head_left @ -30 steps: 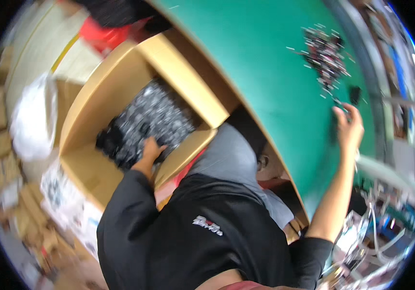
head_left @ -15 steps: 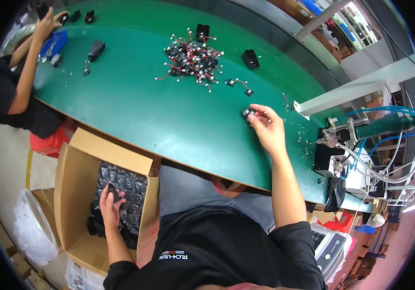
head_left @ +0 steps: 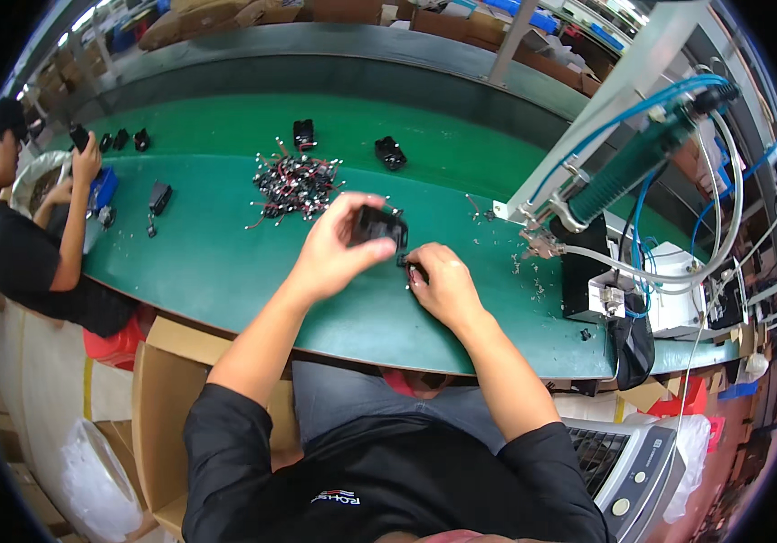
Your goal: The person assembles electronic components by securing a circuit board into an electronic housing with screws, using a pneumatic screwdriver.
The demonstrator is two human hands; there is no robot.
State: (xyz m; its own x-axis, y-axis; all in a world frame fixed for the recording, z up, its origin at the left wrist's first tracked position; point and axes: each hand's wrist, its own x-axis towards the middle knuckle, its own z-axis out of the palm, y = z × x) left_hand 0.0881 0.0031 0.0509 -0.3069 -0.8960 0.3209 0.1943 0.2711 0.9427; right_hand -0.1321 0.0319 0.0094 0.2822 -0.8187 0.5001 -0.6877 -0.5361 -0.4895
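My left hand [head_left: 338, 249] is raised over the green table [head_left: 216, 281], its fingers wrapped round a black plastic housing [head_left: 383, 228] with a hollow side showing. Just to its right, my right hand [head_left: 444, 285] pinches a small black part with a red wire [head_left: 414, 271] close to the housing's lower edge. Whether the two parts touch cannot be made out. Beyond my left hand lies a pile of small black parts with red wires and white connectors [head_left: 293, 185].
Two black housings, one beside the pile [head_left: 304, 134] and another [head_left: 390, 153], lie farther back. A screwdriver-like tool with a green coiled sleeve [head_left: 619, 172] hangs at right above scattered screws [head_left: 533, 281]. An open cardboard box [head_left: 157, 407] stands at lower left. A co-worker [head_left: 35, 235] works at far left.
My left hand has come up from the cardboard box to the table with the black housing. My right hand has moved left and nearer, beside it. The view has tilted up.
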